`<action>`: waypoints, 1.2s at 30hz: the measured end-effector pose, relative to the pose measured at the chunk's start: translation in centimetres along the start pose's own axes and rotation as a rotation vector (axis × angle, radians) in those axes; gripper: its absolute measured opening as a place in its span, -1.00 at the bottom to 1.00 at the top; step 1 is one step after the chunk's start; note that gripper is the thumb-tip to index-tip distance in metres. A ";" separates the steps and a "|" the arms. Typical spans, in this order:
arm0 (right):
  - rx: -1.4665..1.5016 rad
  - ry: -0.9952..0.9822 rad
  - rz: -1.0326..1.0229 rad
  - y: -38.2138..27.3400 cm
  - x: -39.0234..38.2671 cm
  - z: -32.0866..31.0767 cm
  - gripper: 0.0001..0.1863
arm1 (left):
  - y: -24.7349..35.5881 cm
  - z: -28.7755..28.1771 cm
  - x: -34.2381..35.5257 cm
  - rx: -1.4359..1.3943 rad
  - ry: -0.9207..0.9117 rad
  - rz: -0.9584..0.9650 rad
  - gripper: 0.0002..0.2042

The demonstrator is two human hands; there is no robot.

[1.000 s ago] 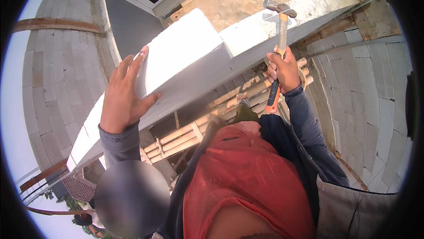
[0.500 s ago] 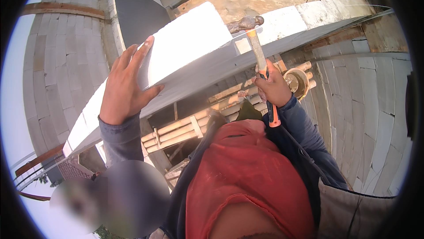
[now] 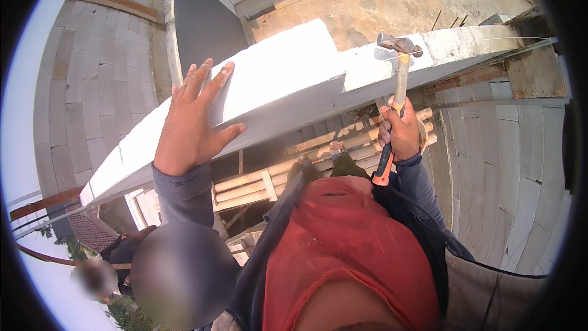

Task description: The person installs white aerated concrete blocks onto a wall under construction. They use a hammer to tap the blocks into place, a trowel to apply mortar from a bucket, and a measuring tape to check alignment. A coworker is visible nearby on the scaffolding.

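Note:
My left hand [image 3: 195,121] lies with fingers spread on a large white block [image 3: 278,64] on top of the wall. My right hand [image 3: 402,130] grips a hammer [image 3: 402,83] by its black and orange handle. The hammer's metal head points away from me, over the lower white course [image 3: 367,64] to the right of the block's end. A small gap shows between head and block; whether the head touches the course I cannot tell. A thin string line [image 3: 484,39] runs along the wall top at the right.
Below the wall, on my side, bamboo poles [image 3: 245,196] form a scaffold. A bucket [image 3: 422,136] stands partly hidden behind my right hand. Block walls rise at left [image 3: 92,86] and right [image 3: 490,172]. Another person [image 3: 122,254] is at the lower left, partly blurred.
The hammer has swung right, away from the block's end, with my right hand. My left hand stays on the block. The whole view has shifted slightly.

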State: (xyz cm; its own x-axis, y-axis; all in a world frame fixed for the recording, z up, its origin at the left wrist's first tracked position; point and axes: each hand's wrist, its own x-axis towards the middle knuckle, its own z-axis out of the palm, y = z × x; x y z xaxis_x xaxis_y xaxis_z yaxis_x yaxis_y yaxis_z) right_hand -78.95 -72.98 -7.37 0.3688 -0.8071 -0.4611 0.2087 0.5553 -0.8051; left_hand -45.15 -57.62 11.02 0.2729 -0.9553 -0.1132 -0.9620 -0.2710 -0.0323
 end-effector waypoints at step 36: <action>-1.630 -0.680 -1.343 -2.9 -5.8 34.2 -0.63 | -7.2 24.6 -22.3 -0.633 0.777 -0.378 -0.80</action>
State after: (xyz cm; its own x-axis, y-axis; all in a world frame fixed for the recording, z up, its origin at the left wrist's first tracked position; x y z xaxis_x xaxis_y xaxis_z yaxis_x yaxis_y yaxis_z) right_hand -50.71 -63.06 10.42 0.9384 -0.0870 0.3345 -0.0446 -0.9902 -0.1322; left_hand -44.30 -31.52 -10.64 0.6930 -0.5496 0.4665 -0.7012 -0.3637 0.6132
